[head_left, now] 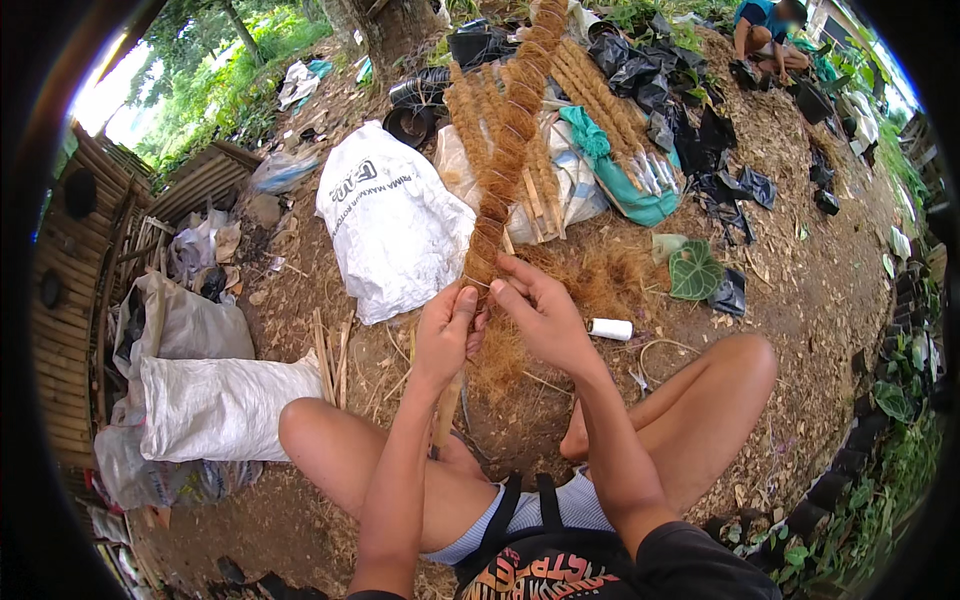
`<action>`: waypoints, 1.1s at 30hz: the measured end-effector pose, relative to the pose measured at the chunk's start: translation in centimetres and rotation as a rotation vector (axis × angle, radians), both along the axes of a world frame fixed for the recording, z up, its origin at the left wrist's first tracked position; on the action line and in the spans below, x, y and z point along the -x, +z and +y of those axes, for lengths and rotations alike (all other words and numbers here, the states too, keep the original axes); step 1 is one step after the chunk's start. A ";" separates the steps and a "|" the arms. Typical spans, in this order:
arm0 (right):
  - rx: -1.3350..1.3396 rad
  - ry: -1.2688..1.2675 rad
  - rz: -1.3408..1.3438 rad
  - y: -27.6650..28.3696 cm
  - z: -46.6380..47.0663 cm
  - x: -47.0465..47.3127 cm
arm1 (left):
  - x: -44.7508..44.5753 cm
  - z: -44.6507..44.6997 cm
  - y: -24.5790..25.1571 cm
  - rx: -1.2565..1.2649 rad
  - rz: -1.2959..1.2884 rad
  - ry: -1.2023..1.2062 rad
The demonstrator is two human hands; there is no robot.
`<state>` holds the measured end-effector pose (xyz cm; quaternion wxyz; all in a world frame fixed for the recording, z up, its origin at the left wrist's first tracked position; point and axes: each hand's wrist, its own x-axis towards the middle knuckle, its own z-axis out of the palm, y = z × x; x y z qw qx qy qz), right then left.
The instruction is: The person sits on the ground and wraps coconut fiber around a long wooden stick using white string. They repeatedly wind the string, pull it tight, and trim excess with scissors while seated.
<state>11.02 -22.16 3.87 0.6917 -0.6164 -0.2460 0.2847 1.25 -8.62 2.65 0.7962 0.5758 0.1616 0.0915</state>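
Note:
A long pole wrapped in brown coconut coir [510,161] rises away from me, with thin thread wound in spirals around it. My left hand [448,326] grips its lower end, thumb on top, where the coir gives way to a bare wooden stick [448,405]. At the right side of the same end is my right hand [541,311], thumb and fingertips against the coir. A short length of pale thread [478,283] runs across the pole to the right thumb, which seems to pinch it. Loose coir fibre [499,352] hangs and lies below the hands.
A white thread spool [610,329] lies right of my hands, near a coir heap [600,274] and a heart-shaped leaf [696,270]. Ahead are a white sack [394,217], finished coir poles [469,112] and black plastic [705,142]. Another person [769,37] crouches far right.

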 end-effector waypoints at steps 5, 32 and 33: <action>0.066 -0.039 0.001 0.2 -0.6 -0.5 | -0.5 0.2 -0.8 -0.052 0.064 -0.040; -0.302 0.353 0.226 -1.6 -1.3 -1.1 | 0.0 1.8 0.0 0.698 0.056 -0.520; -0.284 0.339 0.217 -1.6 -1.1 -1.1 | -0.2 1.6 0.1 0.739 -0.006 -0.548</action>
